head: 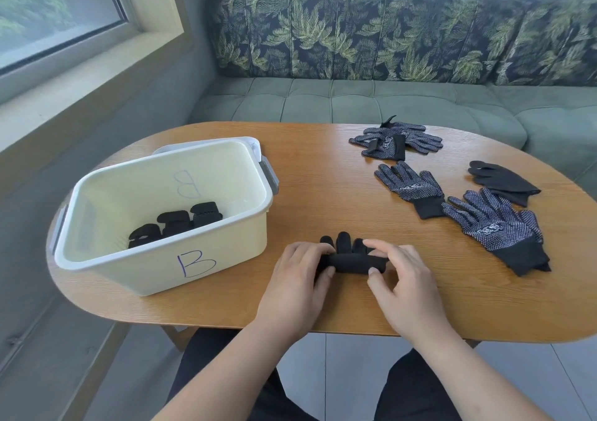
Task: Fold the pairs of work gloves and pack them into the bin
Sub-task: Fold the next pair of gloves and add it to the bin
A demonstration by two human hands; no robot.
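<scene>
Here, just below the middle of the frame, the left hand [298,272] and the right hand [399,275] were both closed on a black glove pair [352,260] lying on the wooden table [323,188]. The left hand's fingers [324,273] wrapped the left end of a rolled section, and the right hand's thumb and fingertips [374,270] pinched the right end. The glove fingers stuck out flat from the far side of the roll, toward the top of the frame, so the roll looked only partly made.

The step in hand appeared to be the folding of this pair, rolled from the cuff end toward the fingertips. The next move would likely call for carrying the roll on over the loose fingers while keeping both ends even, then lifting the bundle to the left.

To the left of the hands, in the centre-left of the frame, stood the cream bin [226,246] marked with a letter B, near the hands but apart from them. Three folded bundles [176,223] already lay on its floor, with room left beside them.

In the right half of the frame more gloves waited unfolded: a dotted pair [395,139] at the far side, a single dotted glove [412,188] nearer, a plain black glove [502,181] toward the right edge, and another dotted pair [497,226] below it. By that count the task seemed less than half done.
</scene>
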